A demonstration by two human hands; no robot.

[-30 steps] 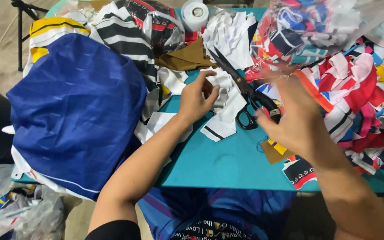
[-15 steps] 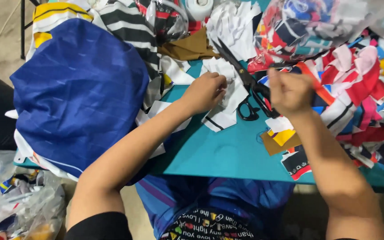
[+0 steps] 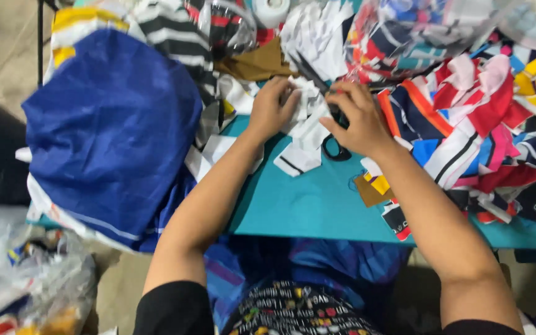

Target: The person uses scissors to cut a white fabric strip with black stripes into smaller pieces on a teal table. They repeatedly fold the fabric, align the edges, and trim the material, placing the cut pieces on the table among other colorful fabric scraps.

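My left hand [image 3: 272,108] presses down on a white fabric piece with a dark stripe [image 3: 305,133] lying on the teal table [image 3: 305,205]. Black scissors [image 3: 333,133] are under my right hand [image 3: 358,118], which closes over their handles; the blades point up and to the left across the white cloth. One handle loop shows below the palm. Both hands sit close together near the middle of the table's far half.
A large blue garment [image 3: 110,133] hangs over the table's left side. A heap of red, blue, white and yellow fabric scraps [image 3: 485,124] fills the right. A white tape roll [image 3: 271,9] and a clear plastic bag [image 3: 404,31] lie at the back. Small scraps [image 3: 373,186] sit near the front.
Both hands have come closer together over the white fabric. My right hand has settled onto the scissors, and the view has shifted.
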